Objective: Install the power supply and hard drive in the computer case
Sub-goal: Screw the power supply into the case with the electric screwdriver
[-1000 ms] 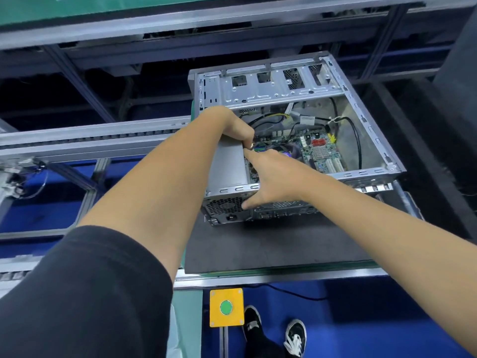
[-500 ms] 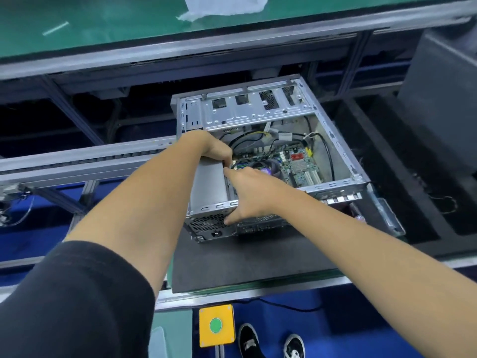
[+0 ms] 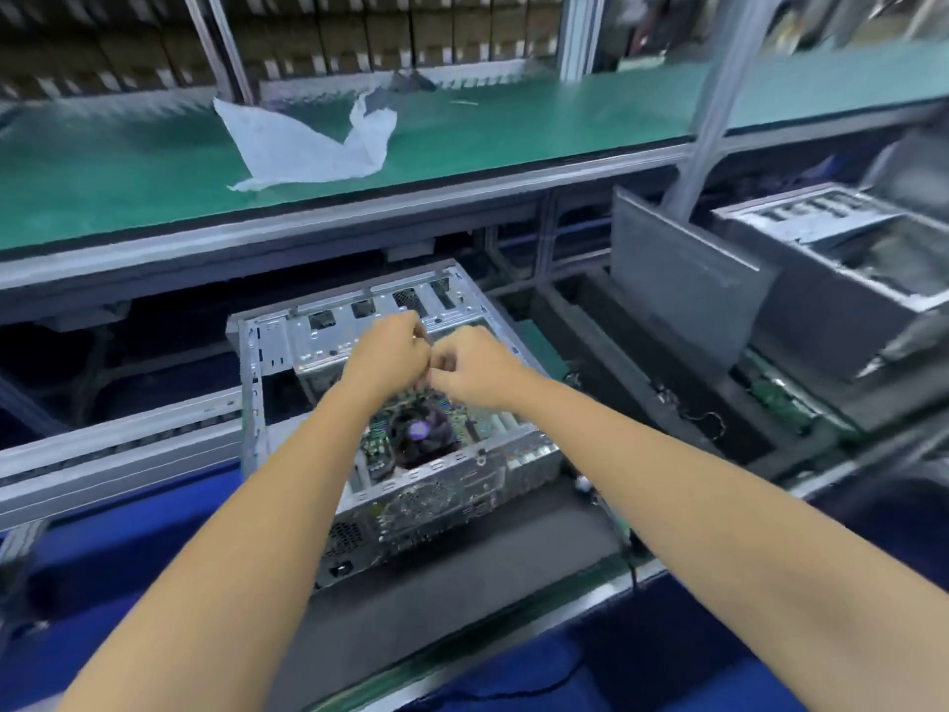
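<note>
The open metal computer case (image 3: pixel 462 472) lies on a black mat (image 3: pixel 462 603), with its motherboard and round CPU fan (image 3: pixel 418 434) showing inside. The power supply's vented rear with its socket (image 3: pixel 341 549) shows at the case's near left corner; my left forearm hides the rest. My left hand (image 3: pixel 385 357) and right hand (image 3: pixel 475 370) meet over the far part of the case, in front of the drive cage (image 3: pixel 328 346). Both have curled fingers that pinch something small between them, seemingly a cable; blur hides it. No hard drive is in sight.
A crumpled white plastic bag (image 3: pixel 308 146) lies on the green shelf (image 3: pixel 565 125) above. To the right stand a grey panel (image 3: pixel 683 285) and a second open case (image 3: pixel 832 280). A conveyor rail (image 3: pixel 118 444) runs along the left.
Both hands left the power supply at the case's near left and moved to its far middle, where they meet fingertip to fingertip. The view has tilted up and pulled back.
</note>
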A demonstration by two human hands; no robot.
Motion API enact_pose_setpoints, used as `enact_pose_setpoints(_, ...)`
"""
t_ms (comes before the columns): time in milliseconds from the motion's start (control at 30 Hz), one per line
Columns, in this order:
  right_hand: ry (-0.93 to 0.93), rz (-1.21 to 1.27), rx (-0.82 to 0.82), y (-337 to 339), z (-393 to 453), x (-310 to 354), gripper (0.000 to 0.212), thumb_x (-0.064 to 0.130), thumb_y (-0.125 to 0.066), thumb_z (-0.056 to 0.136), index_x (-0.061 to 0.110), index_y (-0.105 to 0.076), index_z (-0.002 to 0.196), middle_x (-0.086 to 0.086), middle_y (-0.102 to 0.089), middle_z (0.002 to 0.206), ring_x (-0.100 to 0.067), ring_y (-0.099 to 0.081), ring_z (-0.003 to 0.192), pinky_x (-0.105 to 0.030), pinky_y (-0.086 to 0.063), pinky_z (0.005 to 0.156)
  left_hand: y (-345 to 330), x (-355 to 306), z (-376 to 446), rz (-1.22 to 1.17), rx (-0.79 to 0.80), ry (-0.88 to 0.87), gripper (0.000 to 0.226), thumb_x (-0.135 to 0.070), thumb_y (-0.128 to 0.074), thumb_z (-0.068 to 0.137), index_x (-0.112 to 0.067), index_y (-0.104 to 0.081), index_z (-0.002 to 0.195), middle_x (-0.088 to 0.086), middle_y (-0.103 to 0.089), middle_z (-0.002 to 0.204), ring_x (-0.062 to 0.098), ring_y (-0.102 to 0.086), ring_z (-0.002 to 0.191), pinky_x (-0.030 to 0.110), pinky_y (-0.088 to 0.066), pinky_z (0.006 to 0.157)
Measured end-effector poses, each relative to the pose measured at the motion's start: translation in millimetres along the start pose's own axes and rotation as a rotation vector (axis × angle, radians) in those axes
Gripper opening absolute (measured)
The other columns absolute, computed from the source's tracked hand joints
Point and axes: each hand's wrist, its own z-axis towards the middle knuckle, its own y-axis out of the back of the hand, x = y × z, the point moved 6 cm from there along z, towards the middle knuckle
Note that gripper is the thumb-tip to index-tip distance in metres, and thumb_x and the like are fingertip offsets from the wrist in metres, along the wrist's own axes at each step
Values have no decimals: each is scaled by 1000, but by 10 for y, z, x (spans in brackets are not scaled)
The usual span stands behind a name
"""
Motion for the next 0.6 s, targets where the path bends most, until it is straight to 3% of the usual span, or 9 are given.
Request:
enact_pose_setpoints(67,-32,-37,-49,258,-89,-204,23,4,-62,87,-6,-60,65,-20,-56,62,-22,-43,60,-33,-31,56,-133,-317,38,-47,-10,-71,16,-8,-44,86,-13,-59,85,14,-64,93,31,-55,84,35,-41,67)
enact_pose_setpoints(133,-56,-69,-95,519,-182,-440,22,4,-58,87,-5,-61,68,-17,-59,63,-25,-47,61,-32,-36,57,-269,-666,76,-83,-5,-117,19,-9,-41,87,-17,-56,81,12,-65,92,26,-54,77,32,-38,61)
enact_pose_setpoints(233,-110,-44,-188,899,-280,-874,19,2,-52,90,-2,-64,76,-8,-61,64,-27,-58,64,-35,-44,61,-501,-1173,189,-101,27,-185,16,-11,-40,87,-18,-54,84,9,-64,89,27,-53,79,35,-43,66)
enact_pose_setpoints(367,-206,33,-260,1342,-323,-1600,16,1,-54,88,4,-67,80,-13,-70,80,-26,-64,68,-41,-56,72,-946,-1754,491,-137,121,-202,15,-11,-43,85,-16,-57,89,7,-64,89,29,-55,80,36,-45,66)
enact_pose_setpoints(467,-271,46,-222,1554,-329,-2188,19,-4,-52,82,9,-66,78,-8,-68,76,-19,-60,67,-30,-50,67,-1401,-2108,768,-110,208,-189,16,-10,-47,84,-12,-60,92,9,-64,96,29,-57,83,35,-48,69)
enact_pose_setpoints(600,-332,-17,-66,1632,-237,-2885,13,-4,-50,80,-4,-63,76,-16,-65,77,-25,-52,69,-28,-34,55,-2059,-2326,1119,-23,317,-91,16,-8,-50,83,-5,-63,92,14,-65,95,30,-58,80,36,-47,66)
